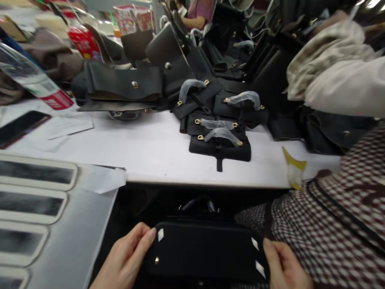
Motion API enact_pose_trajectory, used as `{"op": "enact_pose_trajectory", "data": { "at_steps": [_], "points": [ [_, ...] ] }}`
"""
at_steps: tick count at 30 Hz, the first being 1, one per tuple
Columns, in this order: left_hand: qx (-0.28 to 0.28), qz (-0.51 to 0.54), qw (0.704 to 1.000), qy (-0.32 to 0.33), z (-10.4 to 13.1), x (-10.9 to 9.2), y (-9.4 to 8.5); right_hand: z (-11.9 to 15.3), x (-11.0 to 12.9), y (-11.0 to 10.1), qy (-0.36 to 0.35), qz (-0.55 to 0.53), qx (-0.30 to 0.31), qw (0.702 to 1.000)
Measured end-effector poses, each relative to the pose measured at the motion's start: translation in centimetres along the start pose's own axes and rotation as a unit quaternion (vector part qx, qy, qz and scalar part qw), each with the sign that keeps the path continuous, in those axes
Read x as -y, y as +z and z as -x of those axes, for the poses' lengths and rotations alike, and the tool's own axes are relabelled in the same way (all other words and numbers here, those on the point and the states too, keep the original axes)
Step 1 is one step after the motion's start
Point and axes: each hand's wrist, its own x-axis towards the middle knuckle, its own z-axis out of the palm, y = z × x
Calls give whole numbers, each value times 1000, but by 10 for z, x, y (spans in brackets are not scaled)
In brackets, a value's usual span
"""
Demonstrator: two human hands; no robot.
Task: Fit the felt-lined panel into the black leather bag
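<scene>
My left hand (128, 255) pinches the left end of a black handbag (204, 249), and my right hand (284, 263) grips its right end. The bag's flat panel faces up, with a few white diamond-shaped patches and a gold stud near its edge. Beyond its far edge shows a plastic-wrapped handle (198, 202); whether it belongs to this bag I cannot tell. The bag is held below the front edge of the white table (144, 160). On that table lie several black flap pieces (230, 152) with gold rings and plastic-wrapped handles.
Dark bag bodies (123, 82) pile up at the back. At left are a bottle (39, 76), a phone (22, 126) and a grey board (90, 208) with dark strips. A yellow-edged piece (294, 168) lies near the edge. Another person's checked clothing (337, 200) fills the right side.
</scene>
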Motion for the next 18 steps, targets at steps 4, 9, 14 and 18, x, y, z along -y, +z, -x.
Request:
{"op": "enact_pose_trajectory", "data": {
  "at_steps": [4, 9, 14, 18],
  "points": [
    [22, 27, 999, -21, -1, 6, -2, 7, 9, 3, -16, -8, -7, 1000],
    [0, 36, 999, -27, 0, 7, -3, 11, 11, 4, -35, 28, -12, 999],
    [27, -10, 1000, 2, -3, 5, -6, 8, 12, 3, -48, 50, -27, 997],
    [-9, -33, 999, 5, 2, -10, -3, 0, -3, 0, -25, 51, -29, 998]
  ]
}}
